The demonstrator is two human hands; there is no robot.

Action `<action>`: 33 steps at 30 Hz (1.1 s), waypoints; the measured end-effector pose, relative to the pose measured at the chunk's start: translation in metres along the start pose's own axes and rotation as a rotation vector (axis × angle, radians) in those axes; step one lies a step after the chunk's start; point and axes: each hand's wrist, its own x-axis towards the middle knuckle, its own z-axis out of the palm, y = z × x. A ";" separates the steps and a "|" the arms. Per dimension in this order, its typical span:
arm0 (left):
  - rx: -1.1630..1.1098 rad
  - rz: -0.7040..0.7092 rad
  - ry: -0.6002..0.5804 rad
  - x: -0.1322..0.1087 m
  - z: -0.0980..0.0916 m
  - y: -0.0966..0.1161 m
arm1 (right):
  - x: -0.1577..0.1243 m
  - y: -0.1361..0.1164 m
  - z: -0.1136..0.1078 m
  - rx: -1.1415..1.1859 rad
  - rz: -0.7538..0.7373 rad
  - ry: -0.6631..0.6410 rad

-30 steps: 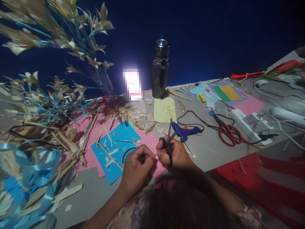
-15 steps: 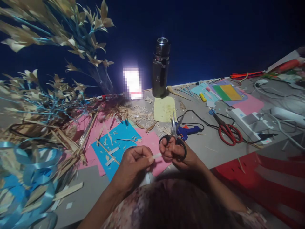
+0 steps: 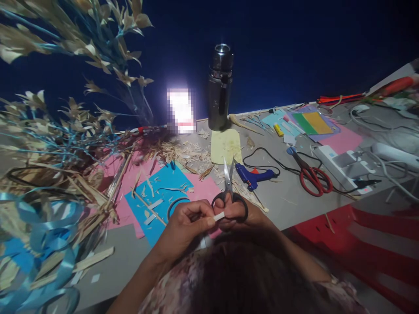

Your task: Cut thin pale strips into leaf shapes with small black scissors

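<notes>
My left hand (image 3: 193,220) pinches a small white strip (image 3: 219,216) between thumb and fingers. Its free end reaches my right hand (image 3: 240,213), whose fingers are closed through the handles of black-handled scissors (image 3: 228,185). The scissor blades are a little apart and point away from me, with nothing between them. Under my left hand lie a blue sheet (image 3: 160,187) with white strips and dry scraps on it, and a pink sheet (image 3: 204,187). A blue glue gun (image 3: 257,176) rests just beyond my right hand.
A dark metal flask (image 3: 218,96) stands at the back by a yellow cloth (image 3: 225,147). Red-handled scissors (image 3: 316,181) and a white power strip (image 3: 342,170) lie right. Dried flowers (image 3: 75,113) and curled blue ribbon (image 3: 36,226) crowd the left. A red chair (image 3: 369,235) is near right.
My right hand and the scissors have shifted left, closer to my left hand. The white strip has moved slightly right and now overlaps my right fingers. The whole view has shifted slightly.
</notes>
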 end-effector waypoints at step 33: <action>-0.291 -0.082 0.021 0.006 0.001 -0.005 | -0.003 -0.005 0.007 -0.384 -0.301 0.307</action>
